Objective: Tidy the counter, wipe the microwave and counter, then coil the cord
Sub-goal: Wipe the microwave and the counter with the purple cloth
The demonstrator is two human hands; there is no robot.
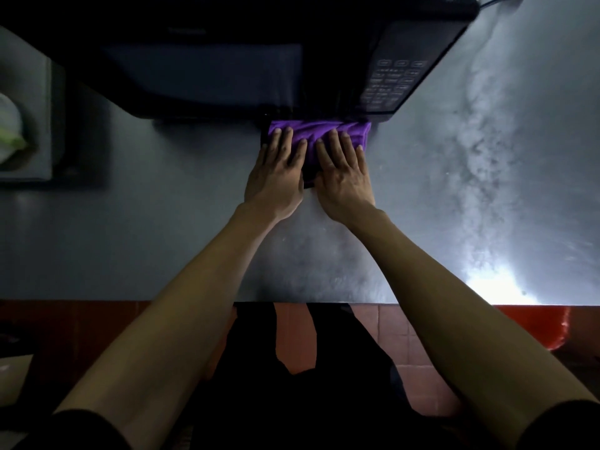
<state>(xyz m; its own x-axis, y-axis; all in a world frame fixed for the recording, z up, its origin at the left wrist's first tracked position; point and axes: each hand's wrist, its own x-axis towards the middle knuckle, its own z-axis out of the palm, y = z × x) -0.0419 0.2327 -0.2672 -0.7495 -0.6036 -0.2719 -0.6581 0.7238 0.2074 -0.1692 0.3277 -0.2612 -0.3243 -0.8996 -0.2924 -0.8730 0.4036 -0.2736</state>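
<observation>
A purple cloth [319,131] lies on the grey counter [162,241], right against the front foot of the black microwave [227,69]. My left hand [277,172] and my right hand [344,172] press flat on the cloth side by side, fingers straight and pointing toward the microwave. The microwave's keypad [394,84] is on its right side. A black cord [493,1] leaves the microwave's back right corner at the top edge of the view.
A grey box-like container [35,125] holding a white and green object [9,125] stands at the counter's left. Smeared streaks cover the counter's right part [487,151]. The counter's front edge runs across the view; red floor tiles [383,326] lie below it.
</observation>
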